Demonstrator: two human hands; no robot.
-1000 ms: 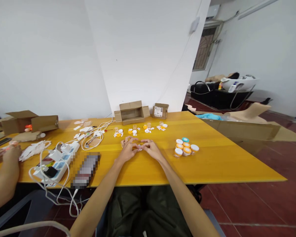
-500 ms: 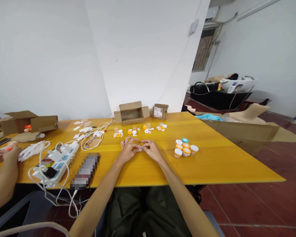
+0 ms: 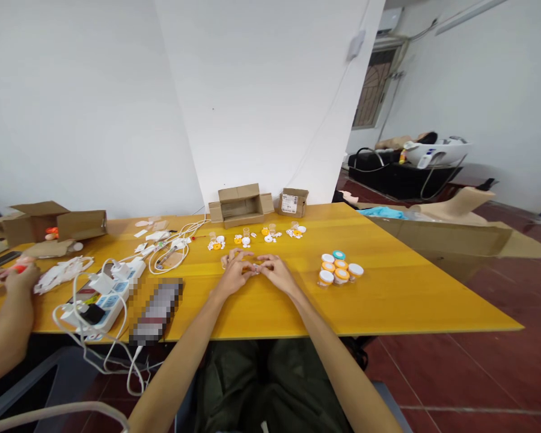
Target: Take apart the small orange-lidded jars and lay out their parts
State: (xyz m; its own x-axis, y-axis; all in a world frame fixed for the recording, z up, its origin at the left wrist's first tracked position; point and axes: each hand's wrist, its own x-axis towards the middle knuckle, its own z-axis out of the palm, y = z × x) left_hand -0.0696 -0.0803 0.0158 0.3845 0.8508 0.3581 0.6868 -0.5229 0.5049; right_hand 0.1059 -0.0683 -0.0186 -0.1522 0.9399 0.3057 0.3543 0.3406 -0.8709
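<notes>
Above the middle of the table, my left hand (image 3: 236, 272) and my right hand (image 3: 276, 274) meet fingertip to fingertip. Both pinch a small whitish piece (image 3: 256, 270), mostly covered by the fingers, so its kind is unclear. Beyond them lie several small groups of parts: orange rings (image 3: 238, 239), white discs (image 3: 269, 239) and little white pieces. Clear small cups (image 3: 246, 232) stand behind these groups. To the right of my right hand is a cluster of clear jars with orange, white and teal lids (image 3: 341, 275).
An opened cardboard box (image 3: 240, 210) and a smaller carton (image 3: 293, 203) stand against the wall. Left are a phone (image 3: 157, 313), a power strip (image 3: 121, 291) with chargers, tangled white cables (image 3: 180, 240) and another box (image 3: 81, 225). A co-worker's hand (image 3: 21, 276) holds something orange at far left.
My hands stay in nearly the same place, still pinching the small piece. The view has shifted very slightly. At far left, the co-worker's hand has moved a little.
</notes>
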